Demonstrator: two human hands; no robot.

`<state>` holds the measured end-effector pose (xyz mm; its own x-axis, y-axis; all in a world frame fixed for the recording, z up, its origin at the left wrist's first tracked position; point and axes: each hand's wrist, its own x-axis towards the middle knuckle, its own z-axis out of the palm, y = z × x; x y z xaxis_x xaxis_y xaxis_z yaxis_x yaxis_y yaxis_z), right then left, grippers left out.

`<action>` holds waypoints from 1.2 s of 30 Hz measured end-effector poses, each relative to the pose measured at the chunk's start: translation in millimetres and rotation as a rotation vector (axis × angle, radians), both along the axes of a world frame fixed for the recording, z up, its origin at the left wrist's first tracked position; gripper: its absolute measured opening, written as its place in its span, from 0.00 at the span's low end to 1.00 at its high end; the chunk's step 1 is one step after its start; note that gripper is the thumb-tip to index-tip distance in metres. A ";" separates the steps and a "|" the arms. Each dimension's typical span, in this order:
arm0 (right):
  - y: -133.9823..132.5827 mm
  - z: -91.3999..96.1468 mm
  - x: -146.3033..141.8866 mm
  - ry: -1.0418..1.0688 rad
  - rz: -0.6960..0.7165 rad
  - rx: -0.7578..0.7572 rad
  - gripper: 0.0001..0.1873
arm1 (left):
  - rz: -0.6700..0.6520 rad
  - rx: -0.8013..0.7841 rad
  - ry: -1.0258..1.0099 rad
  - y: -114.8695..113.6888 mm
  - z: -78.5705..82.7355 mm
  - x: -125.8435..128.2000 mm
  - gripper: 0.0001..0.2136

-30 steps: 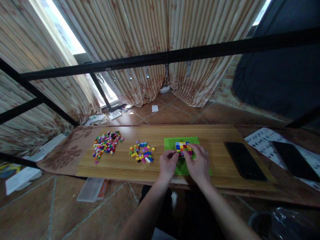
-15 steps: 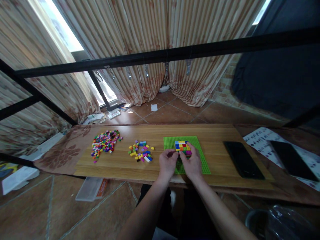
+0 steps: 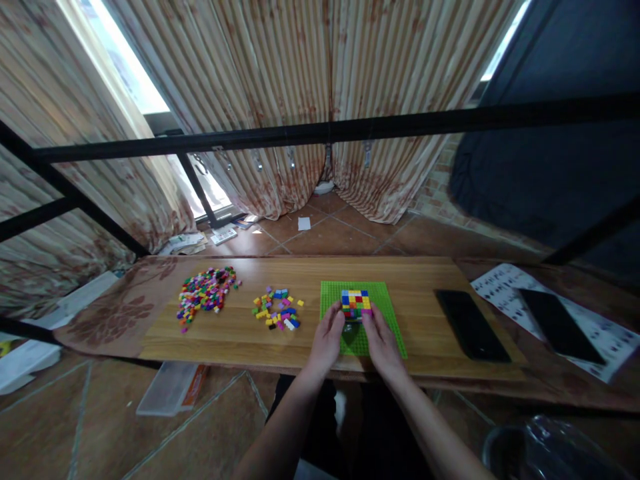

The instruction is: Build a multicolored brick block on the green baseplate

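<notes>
A block built of colourful toy bricks (image 3: pixel 356 302), with yellow, blue, white, red, green and pink pieces, is over the middle of the green studded baseplate (image 3: pixel 330 291). My left hand (image 3: pixel 328 331) grips the block's left side and my right hand (image 3: pixel 380 332) its right side, the fingers closed against it. Some fingertips are hidden. A dark patch shows on the plate just below the block; whether the block touches the plate I cannot tell.
Loose bricks (image 3: pixel 277 309) lie on the wooden board (image 3: pixel 240 347) left of the plate, with a bigger brick pile (image 3: pixel 204 293) farther left. A dark phone-like slab (image 3: pixel 470 325) lies at right, near a printed sheet (image 3: pixel 500 283) under another dark slab (image 3: pixel 560 325).
Both hands have shifted from the block's near edge and right side to its two sides, and more of its top shows. The whole view has tilted slightly upward.
</notes>
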<state>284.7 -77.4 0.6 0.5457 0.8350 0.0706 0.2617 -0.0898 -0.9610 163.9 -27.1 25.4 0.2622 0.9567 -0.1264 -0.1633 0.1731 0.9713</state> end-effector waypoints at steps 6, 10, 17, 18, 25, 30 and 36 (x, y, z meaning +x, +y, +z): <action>-7.2 11.2 9.3 -0.075 -0.010 -0.014 0.32 | -0.057 -0.037 0.023 -10.4 -2.7 -15.6 0.22; 25.0 37.9 25.8 -0.319 -0.009 0.007 0.34 | -0.025 -0.072 0.013 -12.9 -2.7 -28.2 0.24; 85.4 48.9 1.5 -0.787 0.302 -0.158 0.34 | 0.036 -0.143 0.016 -18.3 -5.1 -56.1 0.27; 87.8 46.5 -1.7 -0.824 0.337 -0.208 0.33 | 0.045 -0.155 0.018 -18.6 -5.6 -61.2 0.27; 87.6 53.5 -5.2 -0.951 0.470 -0.481 0.34 | 0.136 -0.188 -0.019 -18.2 -1.0 -90.7 0.22; 87.1 59.5 -6.8 -1.009 0.479 -0.566 0.32 | 0.166 -0.203 -0.016 -24.9 -6.7 -110.6 0.18; 88.5 58.1 -8.1 -1.050 0.485 -0.585 0.30 | 0.243 -0.161 0.004 -31.0 -15.8 -137.5 0.15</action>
<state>276.6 11.1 58.7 0.0868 0.9829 -0.1622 0.9858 -0.1083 -0.1283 26.4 -58.1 9.6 0.0266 0.9591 -0.2818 -0.2154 0.2808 0.9353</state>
